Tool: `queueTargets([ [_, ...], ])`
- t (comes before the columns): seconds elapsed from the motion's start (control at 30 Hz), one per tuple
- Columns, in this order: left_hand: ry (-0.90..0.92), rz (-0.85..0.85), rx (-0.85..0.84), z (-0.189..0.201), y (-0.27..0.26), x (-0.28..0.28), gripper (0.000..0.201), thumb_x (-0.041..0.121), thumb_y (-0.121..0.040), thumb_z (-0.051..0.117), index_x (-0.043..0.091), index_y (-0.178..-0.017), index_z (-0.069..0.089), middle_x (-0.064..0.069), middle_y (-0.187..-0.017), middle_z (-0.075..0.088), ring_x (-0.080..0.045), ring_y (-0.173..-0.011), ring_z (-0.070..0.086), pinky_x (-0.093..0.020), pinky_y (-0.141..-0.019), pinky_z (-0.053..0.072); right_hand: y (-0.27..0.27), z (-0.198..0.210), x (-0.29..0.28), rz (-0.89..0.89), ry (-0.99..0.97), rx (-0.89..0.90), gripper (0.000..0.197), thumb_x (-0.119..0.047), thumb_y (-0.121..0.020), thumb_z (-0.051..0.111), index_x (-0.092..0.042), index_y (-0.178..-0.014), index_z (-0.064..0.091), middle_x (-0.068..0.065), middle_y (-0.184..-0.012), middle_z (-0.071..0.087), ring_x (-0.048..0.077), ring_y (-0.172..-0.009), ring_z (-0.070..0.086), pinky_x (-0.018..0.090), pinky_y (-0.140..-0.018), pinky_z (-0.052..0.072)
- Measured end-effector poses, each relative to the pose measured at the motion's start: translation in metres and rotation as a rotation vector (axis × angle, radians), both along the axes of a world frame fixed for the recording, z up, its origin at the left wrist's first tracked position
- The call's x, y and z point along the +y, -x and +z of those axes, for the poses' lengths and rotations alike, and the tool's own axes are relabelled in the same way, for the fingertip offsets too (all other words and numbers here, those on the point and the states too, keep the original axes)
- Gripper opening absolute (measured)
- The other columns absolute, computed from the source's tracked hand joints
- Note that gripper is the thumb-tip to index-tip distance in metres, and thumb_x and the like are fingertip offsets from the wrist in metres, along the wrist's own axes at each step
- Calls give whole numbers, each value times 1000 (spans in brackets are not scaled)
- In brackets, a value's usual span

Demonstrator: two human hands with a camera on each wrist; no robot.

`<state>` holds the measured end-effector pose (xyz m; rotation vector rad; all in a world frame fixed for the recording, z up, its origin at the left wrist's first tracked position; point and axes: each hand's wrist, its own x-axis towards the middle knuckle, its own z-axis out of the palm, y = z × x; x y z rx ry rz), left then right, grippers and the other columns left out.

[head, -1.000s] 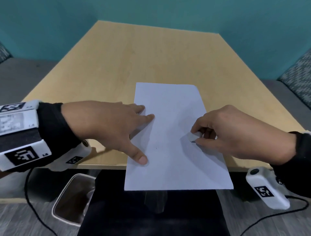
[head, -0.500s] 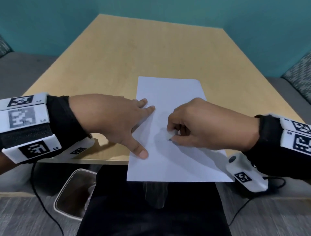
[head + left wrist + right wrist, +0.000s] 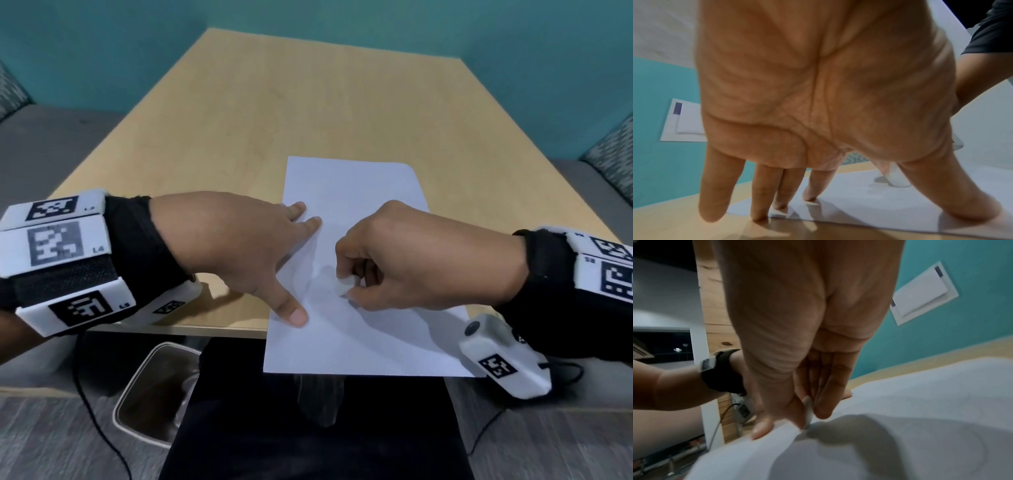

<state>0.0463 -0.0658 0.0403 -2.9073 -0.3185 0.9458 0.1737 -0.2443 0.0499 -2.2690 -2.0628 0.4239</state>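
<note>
Where the teal wall (image 3: 102,51) closes the room on the far side, we note grey bench seating (image 3: 51,144) on either side of the table, with a patterned cushion (image 3: 613,154) at the right. The light wooden table (image 3: 274,120) has a plain, matt top. A bin (image 3: 150,387) sits on the floor at the near left.

The sheet of paper (image 3: 349,192) lies flat on the near half of the table, right of centre, and its near end overhangs the front edge. Our left hand (image 3: 233,246) is released, with fingers straight and spread, and the thumb and forefinger press the sheet's left margin. Our right hand (image 3: 421,263) is curled, with thumb and fingers grasping a small white block (image 3: 343,287) whose tip touches the middle of the sheet.

The head view hides both palms. The left wrist view shows the little finger off the sheet, over bare wood, and the block (image 3: 897,178) standing on the paper between forefinger and thumb. The right wrist view shows the block (image 3: 808,410) edge-on in the pinch. Both wrist views show a white wall plate (image 3: 684,120) on the teal wall, which lies outside the head view.
</note>
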Motion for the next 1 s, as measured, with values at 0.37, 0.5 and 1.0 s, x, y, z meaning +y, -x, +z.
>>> queueTargets([
  [0.37,4,15,-1,4,-1,-3,143,102,-61,55,34,-166,-16,11,-175,-15,-18,-147,44,-45,-108,49,6,-3,3,2,-4,-78,9,-37,-90,66,-28,-89,68,-11,-78,68,5,-75,60,32,-70,55],
  [0.5,15,-6,-9,3,-1,-1,145,105,-58,53,34,-167,-11,11,-176,-7,-19,-139,52,-45,-103,52,-16,6,-1,-103,-79,-46,15,-39,-86,75,-26,-92,72,-16,-75,69,1,-76,63,20,-69,51],
  [1.0,32,-6,2,3,5,2,138,99,-63,58,32,-167,-3,6,-174,3,-17,-157,25,-47,-116,42,-9,3,-40,-117,3,-85,8,-38,-93,68,-30,-95,68,-16,-83,63,4,-80,60,29,-71,54],
])
